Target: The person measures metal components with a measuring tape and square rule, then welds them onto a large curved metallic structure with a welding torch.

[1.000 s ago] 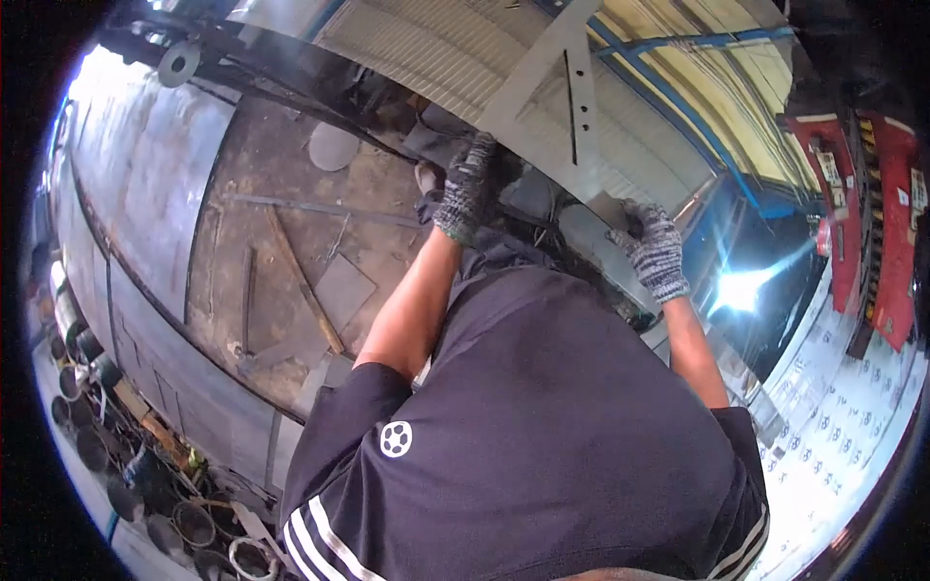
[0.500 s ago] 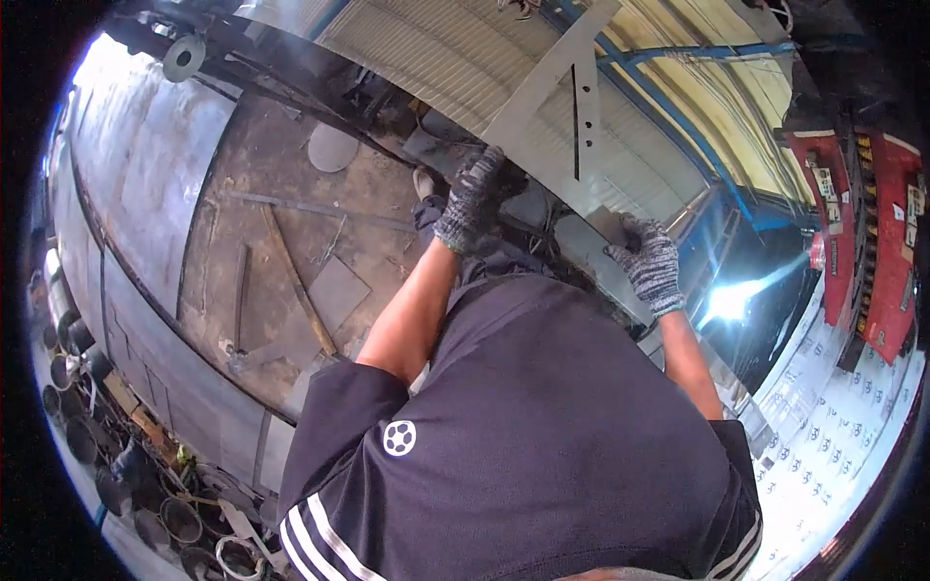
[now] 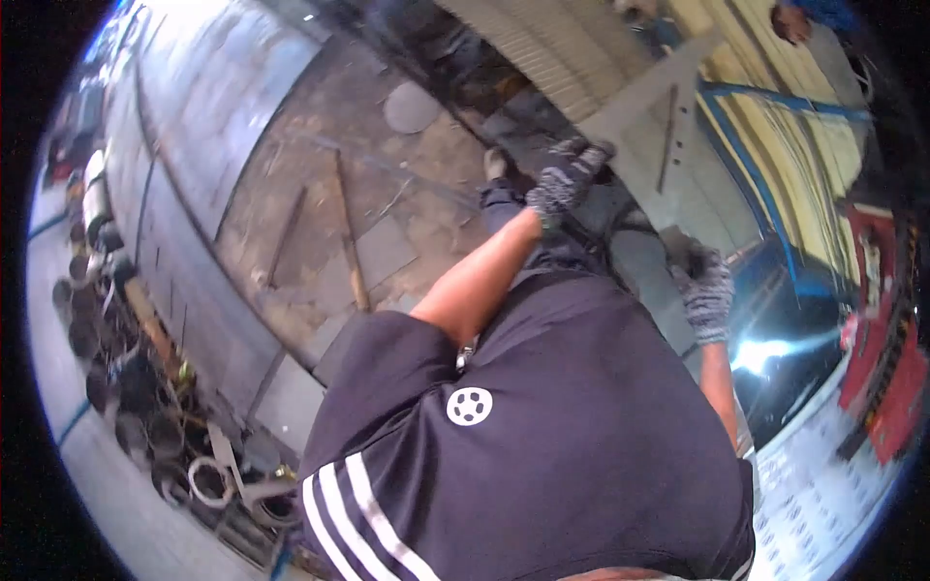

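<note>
Floor scrap is shown at 10 o'clock as a round disc (image 3: 412, 107). The left hand (image 3: 567, 179), gloved, is closed with curled fingers on the lower edge of a slotted steel plate (image 3: 644, 116), which is held aloft at 1 o'clock from those fingers, its long axis run from 7 to 1 o'clock. The right hand (image 3: 705, 286), at 4 o'clock from the left, is clenched on the near corner.

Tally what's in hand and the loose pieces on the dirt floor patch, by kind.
Gloved hands: 2, left hand and right hand
Held slotted plate: 1
Round disc: 1
Square sheet: 1
Long bars: 2
Total: 7
</note>
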Available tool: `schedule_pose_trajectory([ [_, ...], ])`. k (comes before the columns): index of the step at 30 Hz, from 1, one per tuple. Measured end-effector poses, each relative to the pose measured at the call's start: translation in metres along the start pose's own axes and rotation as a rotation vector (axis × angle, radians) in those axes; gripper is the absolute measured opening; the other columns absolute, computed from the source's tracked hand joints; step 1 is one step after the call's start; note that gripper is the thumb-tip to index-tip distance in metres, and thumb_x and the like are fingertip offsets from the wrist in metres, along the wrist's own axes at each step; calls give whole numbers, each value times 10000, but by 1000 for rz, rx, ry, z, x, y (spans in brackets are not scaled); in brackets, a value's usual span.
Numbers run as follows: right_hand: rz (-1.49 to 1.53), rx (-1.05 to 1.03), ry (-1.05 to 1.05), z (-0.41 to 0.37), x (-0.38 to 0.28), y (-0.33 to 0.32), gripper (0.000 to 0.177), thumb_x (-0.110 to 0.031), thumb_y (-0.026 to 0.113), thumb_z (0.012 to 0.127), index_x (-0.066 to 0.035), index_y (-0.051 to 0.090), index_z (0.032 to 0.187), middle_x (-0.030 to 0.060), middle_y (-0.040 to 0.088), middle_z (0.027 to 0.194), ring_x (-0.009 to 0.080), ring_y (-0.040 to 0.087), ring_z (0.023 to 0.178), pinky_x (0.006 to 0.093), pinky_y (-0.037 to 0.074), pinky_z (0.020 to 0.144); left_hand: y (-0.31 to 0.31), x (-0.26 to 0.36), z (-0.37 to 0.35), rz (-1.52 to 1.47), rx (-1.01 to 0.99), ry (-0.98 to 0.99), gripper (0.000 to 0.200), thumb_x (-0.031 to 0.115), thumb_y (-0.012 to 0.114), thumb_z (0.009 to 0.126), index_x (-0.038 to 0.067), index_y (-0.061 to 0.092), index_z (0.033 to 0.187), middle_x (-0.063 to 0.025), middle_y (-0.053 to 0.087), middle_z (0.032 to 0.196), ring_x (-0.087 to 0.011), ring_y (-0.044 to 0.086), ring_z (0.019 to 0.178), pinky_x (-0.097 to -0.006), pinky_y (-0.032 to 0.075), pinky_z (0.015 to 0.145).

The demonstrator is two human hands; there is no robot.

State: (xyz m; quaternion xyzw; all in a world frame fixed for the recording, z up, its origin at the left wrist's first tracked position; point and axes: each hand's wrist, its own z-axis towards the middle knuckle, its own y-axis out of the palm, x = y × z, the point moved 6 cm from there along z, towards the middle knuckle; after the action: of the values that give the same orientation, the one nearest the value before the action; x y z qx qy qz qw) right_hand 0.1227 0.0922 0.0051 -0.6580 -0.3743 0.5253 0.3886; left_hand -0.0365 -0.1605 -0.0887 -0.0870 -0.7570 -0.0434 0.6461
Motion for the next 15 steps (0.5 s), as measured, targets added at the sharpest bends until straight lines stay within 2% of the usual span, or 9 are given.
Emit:
schedule_pose_trajectory([
  [3,-43,1,-93,1,25,14,463,-209,837,793,-11,664,1175,142,689,1116,255,668,990,360,524,913,-4,19,-5,-101,4,-56,341,327,669,944,-3,708,1021,-138,727,902,-237,670,829,-385,522,770],
  [7,210,12,53,-3,25,17,437,-142,826,792,-3,664,1173,137,686,1103,249,655,975,357,522,897,5,-6,-4,-365,-36,-136,377,346,680,947,-23,699,1023,-117,719,881,-202,657,828,-372,521,767],
  [9,196,-15,46,-5,16,18,435,-172,815,805,-9,663,1179,144,690,1101,264,654,976,365,519,903,-3,8,-9,-14,18,178,381,355,665,952,-16,694,1036,-121,712,893,-220,655,840,-376,522,787],
  [10,173,-11,55,-2,13,10,435,-202,803,818,-15,663,1186,151,694,1099,279,653,976,373,516,910,0,-6,-6,4,-35,103,390,366,629,966,-6,689,1066,-135,704,946,-224,650,882,-372,519,813],
  [11,33,-95,15,-2,11,13,409,-229,771,838,-15,667,1170,143,690,1126,279,652,1024,395,513,927,-8,20,-14,-40,-53,50,406,385,598,978,10,689,1103,-154,697,1011,-233,647,925,-375,518,838],
  [12,-114,-159,1,0,20,19,389,-256,738,857,-15,671,1154,135,686,1153,278,652,1071,417,510,944,-13,43,-21,76,-100,-183,383,364,584,986,32,693,1142,-164,690,1056,-239,641,979,-382,511,877],
  [13,-230,-58,-147,-4,34,28,394,-268,726,861,-27,668,1168,152,679,1154,298,645,1080,426,506,944,-6,32,-21,315,-47,350,332,293,552,1002,42,693,1167,-175,687,1075,-257,634,1027,-394,504,913],
  [14,-358,18,-284,-7,42,34,400,-279,714,865,-40,666,1181,168,672,1156,318,638,1089,436,501,944,-3,20,-15,218,-132,223,297,189,513,996,65,683,1205,-171,677,1098,-279,628,1065,-398,498,937],
  [15,-57,-31,-54,0,9,1,474,-318,714,853,-69,646,1251,202,654,1185,380,611,1114,457,488,977,-4,34,-25,682,-75,483,308,123,505,970,88,681,1221,-163,677,1074,-298,644,1018,-398,510,911],
])
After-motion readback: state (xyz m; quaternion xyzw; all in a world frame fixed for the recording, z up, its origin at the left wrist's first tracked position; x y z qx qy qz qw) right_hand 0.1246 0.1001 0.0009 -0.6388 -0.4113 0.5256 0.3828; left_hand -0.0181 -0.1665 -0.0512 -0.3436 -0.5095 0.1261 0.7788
